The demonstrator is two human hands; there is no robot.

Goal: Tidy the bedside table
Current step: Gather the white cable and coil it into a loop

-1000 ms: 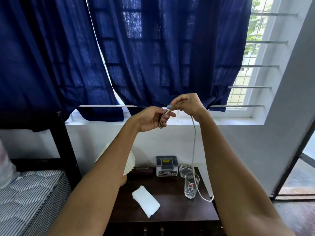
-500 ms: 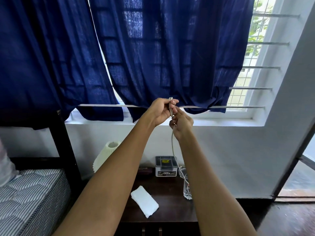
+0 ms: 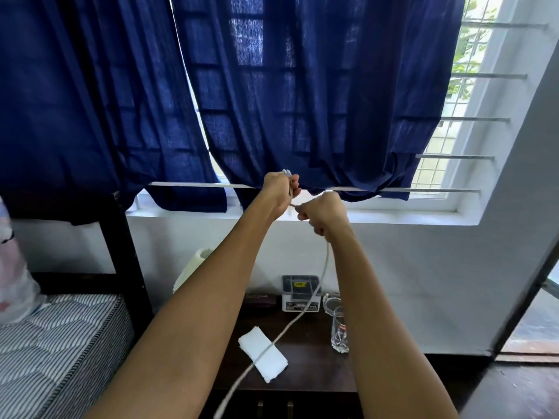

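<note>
- Both arms raised in front of the dark blue fabric curtains (image 3: pixel 317 101), hands level with the window sill.
- Left hand (image 3: pixel 279 192): fingers curled tight around a bundled section of the thin grey-white cable (image 3: pixel 302 316); cable tip sticks out above the fist.
- Right hand (image 3: pixel 325 213): just beside and slightly below the left, fingers clamped on the same cable; a short taut stretch runs between the two fists.
- From the right fist the cable hangs down, passes in front of the small grey-and-white box with a yellow label (image 3: pixel 301 293), crosses the folded white cloth (image 3: pixel 262 353), and runs off the bottom edge of the view.
- Dark brown wooden counter (image 3: pixel 305 367) sits below the arms, against the white wall.
- On it: the white cloth near the front centre, the box at the back, a dark flat case (image 3: pixel 260 299) left of the box, a clear drinking glass (image 3: pixel 338 329) at the right, partly hidden by the right forearm.
- A cream pleated lampshade (image 3: pixel 193 269) shows behind the left forearm; base hidden.
- Striped grey-and-white mattress (image 3: pixel 54 343) in a dark bed frame to the left of the counter.
</note>
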